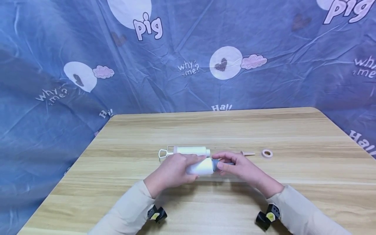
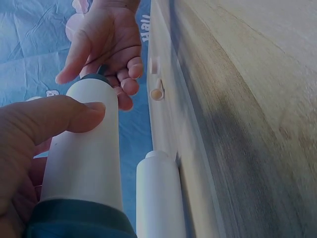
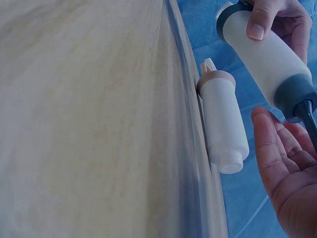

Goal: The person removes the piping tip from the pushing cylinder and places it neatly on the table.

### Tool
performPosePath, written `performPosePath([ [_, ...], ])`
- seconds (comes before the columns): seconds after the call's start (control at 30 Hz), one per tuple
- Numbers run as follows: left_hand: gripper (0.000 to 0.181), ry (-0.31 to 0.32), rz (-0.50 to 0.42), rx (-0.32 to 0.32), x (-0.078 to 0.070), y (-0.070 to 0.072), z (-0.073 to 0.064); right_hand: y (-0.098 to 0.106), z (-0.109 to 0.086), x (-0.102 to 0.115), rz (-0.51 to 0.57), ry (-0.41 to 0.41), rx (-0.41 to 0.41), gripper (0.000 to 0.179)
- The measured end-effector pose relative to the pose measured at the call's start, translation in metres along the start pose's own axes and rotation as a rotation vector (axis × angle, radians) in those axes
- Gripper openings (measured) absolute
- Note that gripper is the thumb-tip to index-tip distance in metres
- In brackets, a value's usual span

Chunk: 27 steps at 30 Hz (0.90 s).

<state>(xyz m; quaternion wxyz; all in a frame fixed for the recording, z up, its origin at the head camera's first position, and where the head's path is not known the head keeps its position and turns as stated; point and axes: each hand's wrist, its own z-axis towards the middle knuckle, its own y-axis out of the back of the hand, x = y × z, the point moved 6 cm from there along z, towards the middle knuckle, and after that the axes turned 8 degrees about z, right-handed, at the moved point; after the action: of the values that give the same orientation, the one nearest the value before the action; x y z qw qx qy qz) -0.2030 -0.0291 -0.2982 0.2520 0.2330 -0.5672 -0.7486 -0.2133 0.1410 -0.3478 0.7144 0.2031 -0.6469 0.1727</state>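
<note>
My left hand (image 1: 175,169) grips a white piping syringe (image 1: 202,167) by its barrel, the thumb lying along the side in the left wrist view. A dark blue-grey collar (image 3: 294,94) with a slim dark nozzle (image 3: 308,119) forms its right end. Around that end my right hand (image 1: 242,168) is held with loosely curved fingers; the right wrist view shows its palm turned up beside the nozzle, without a pinch. Just behind lies a second white syringe (image 1: 191,150), with a pinkish collar (image 3: 216,80) and a ring handle (image 1: 163,152) pointing left.
On the wooden table (image 1: 141,130), a small pinkish nozzle (image 1: 249,153) lies right of the second syringe. Further right is a pale ring (image 1: 267,153). A blue printed cloth (image 1: 176,88) hangs behind the table and along its left side.
</note>
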Motion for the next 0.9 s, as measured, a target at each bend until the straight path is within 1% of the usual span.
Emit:
performPosePath([
  [0.1, 0.058, -0.02, 0.03, -0.012, -0.0025, 0.0009, -0.0005, -0.0017, -0.0001, -0.0009, 0.02, -0.01, 0.027, 0.044],
  [0.33, 0.059, -0.04, 0.066, -0.019, -0.0062, 0.0016, -0.0014, -0.0027, 0.0001, -0.0054, 0.007, -0.073, 0.023, 0.04],
  [0.67, 0.058, -0.05, 0.066, -0.04, -0.0054, 0.0004, -0.0033, -0.0027, -0.0007, -0.0049, 0.039, -0.053, -0.006, 0.043],
  [0.8, 0.058, -0.051, 0.052, -0.041, -0.0048, -0.0007, -0.0038, -0.0023, -0.0008, -0.0053, 0.025, -0.058, -0.021, 0.042],
  [0.9, 0.059, -0.048, 0.047, -0.033, -0.0041, -0.0021, -0.0035, -0.0016, -0.0003, -0.0054, -0.005, -0.061, -0.038, 0.042],
])
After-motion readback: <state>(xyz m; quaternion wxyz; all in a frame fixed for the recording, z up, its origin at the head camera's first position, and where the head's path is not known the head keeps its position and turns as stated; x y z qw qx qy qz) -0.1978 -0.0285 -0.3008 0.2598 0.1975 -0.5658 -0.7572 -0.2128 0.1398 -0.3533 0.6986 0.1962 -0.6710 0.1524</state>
